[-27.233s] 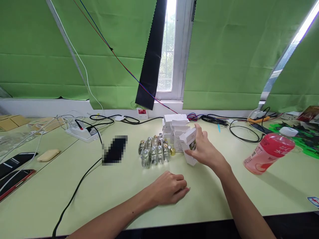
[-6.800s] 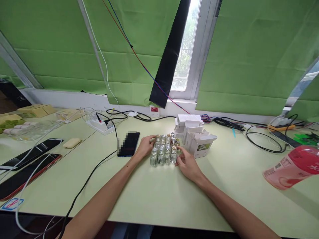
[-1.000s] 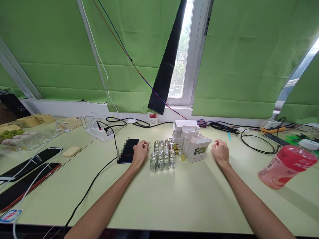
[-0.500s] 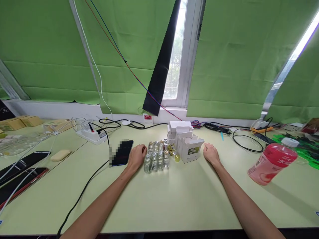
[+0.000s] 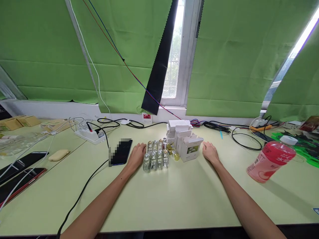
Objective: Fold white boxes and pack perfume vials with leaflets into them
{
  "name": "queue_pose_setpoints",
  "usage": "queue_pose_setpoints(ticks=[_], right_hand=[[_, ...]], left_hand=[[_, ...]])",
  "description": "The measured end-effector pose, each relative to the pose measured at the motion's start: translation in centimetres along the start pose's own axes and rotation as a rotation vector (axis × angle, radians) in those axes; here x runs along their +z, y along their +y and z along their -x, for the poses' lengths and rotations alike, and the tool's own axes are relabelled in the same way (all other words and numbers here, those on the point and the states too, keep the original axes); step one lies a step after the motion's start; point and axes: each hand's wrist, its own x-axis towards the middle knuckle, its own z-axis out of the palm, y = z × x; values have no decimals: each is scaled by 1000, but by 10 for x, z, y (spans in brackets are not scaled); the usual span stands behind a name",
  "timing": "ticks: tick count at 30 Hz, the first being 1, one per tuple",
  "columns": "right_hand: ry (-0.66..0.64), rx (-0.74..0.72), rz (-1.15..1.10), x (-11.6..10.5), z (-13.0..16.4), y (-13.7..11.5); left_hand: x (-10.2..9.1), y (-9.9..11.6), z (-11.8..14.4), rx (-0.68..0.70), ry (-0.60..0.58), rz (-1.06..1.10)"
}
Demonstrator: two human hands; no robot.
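Observation:
My left hand (image 5: 137, 155) rests on the table just left of the bottles, palm down and fingers loosely extended, with nothing visible in it. Several small clear glass bottles (image 5: 154, 161) with metallic necks stand upright in two close rows. To their right lie shiny gold caps (image 5: 170, 147) and a yellowish translucent cap (image 5: 176, 156). White cardboard boxes (image 5: 179, 125) are gathered behind these; the front box (image 5: 191, 150) has its top flaps open and a printed picture. My right hand (image 5: 210, 152) lies on the table right of that box, fingers apart and holding nothing; its fingertips are close to the box.
A phone (image 5: 122, 153) with a pixelated patch lies left of my left hand. A pink drink bottle (image 5: 271, 161) stands at right. A power strip (image 5: 89, 134), black cables (image 5: 216, 127), more phones (image 5: 22, 162) and a cream oval object (image 5: 59, 155) share the table (image 5: 174, 205).
The whole view has shifted slightly, with the scene a little further left and up. Both hands stay resting in place beside the bottles and boxes.

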Motion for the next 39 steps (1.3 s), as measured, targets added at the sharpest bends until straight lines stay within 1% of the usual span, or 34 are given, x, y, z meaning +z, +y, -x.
queue_pose_setpoints(ticks=[9,17,23,30,39], right_hand=[[0,-26,24,-1,-1,1],[-4,-30,32,-3,0,0],[-7,-22,35,-3,1,-1],[-2,-21,29,-4,0,-1],[6,-7,-12,0,-1,1]], left_hand=[[3,-4,-1,-44,-28,3],[1,-4,-2,-23,-53,5],[1,-3,-2,-31,-28,14],[0,-1,-1,-34,-43,12],[-1,-1,-1,-32,-59,7]])
